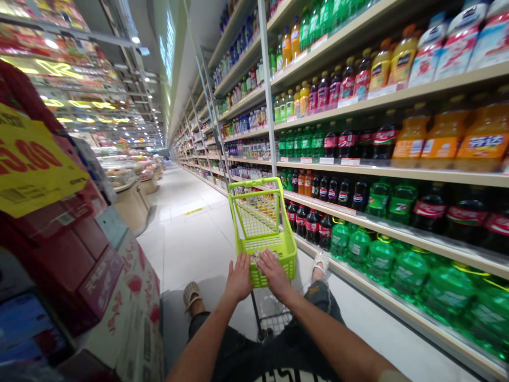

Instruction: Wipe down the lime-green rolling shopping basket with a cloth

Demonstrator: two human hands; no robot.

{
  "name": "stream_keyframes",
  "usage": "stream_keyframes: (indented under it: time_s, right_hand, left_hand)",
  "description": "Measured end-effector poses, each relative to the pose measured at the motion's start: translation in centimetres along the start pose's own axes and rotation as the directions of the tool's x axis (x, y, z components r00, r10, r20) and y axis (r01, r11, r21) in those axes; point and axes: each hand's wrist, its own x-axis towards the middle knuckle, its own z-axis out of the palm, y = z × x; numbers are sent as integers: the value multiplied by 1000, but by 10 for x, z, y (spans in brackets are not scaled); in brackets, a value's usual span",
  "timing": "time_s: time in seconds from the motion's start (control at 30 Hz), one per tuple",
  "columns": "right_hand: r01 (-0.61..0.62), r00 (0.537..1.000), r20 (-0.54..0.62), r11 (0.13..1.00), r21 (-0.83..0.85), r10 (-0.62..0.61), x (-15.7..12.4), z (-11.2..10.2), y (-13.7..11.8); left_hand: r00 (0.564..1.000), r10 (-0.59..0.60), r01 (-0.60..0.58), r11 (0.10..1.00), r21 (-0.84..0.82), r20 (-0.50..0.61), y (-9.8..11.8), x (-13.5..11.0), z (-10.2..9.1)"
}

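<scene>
A lime-green plastic shopping cart (287, 241) stands in front of me, between my feet, its mesh back panel raised at the far end. My left hand (239, 277) lies over the left part of the basket's near edge, fingers pointing forward. On the same edge, just to the right, is my right hand (274, 275), its fingers curled over the rim. A small whitish speckled thing (255, 257) shows between my fingertips; I cannot make out what it is. Beneath the basket, the cart's lower wire rack (274, 322) is partly hidden by my forearms and legs.
Long drink shelves (389, 170) run along the right, with large green bottles (405, 281) at the bottom. At left stand stacked cartons (131, 302) under a yellow price sign (35, 159). A tiled aisle (181, 239) stretches ahead, past display counters (129, 204).
</scene>
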Motion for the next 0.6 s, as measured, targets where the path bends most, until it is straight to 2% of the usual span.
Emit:
stream_keyframes:
  time_s: [0.07, 0.2, 0.3, 0.33, 0.4, 0.43, 0.5, 0.6]
  right_hand:
    - [-8, 1000, -1, 1000, -18, 8, 1, -1, 1]
    - [-172, 984, -43, 984, -43, 171, -2, -13, 16]
    - [-122, 993, 5, 991, 60, 122, -2, -8, 7]
    - [-99, 995, 18, 990, 98, 97, -2, -6, 2]
    - [-128, 992, 25, 985, 116, 126, -3, -3, -3]
    - [-174, 985, 29, 980, 94, 172, -4, -4, -3]
    - [-257, 965, 62, 966, 18, 255, -7, -10, 5]
    - [-273, 950, 144, 961, -49, 277, -10, -22, 22]
  left_hand:
    - [1000, 0, 0, 1000, -25, -13, -1, -2, 0]
    - [999, -22, 14, 986, -167, -49, 2, -3, -2]
    - [988, -106, 50, 910, -411, -115, 15, 8, -8]
    - [984, -113, 29, 866, -499, -140, 22, 13, -10]
    - [982, -24, -94, 802, -590, -188, 38, 23, -12]
    - [977, 50, -165, 798, -580, -209, 47, 28, -11]
    - [959, 149, -249, 846, -472, -240, 62, 36, -9]
    - [955, 126, -205, 935, -288, -270, 64, 40, -5]
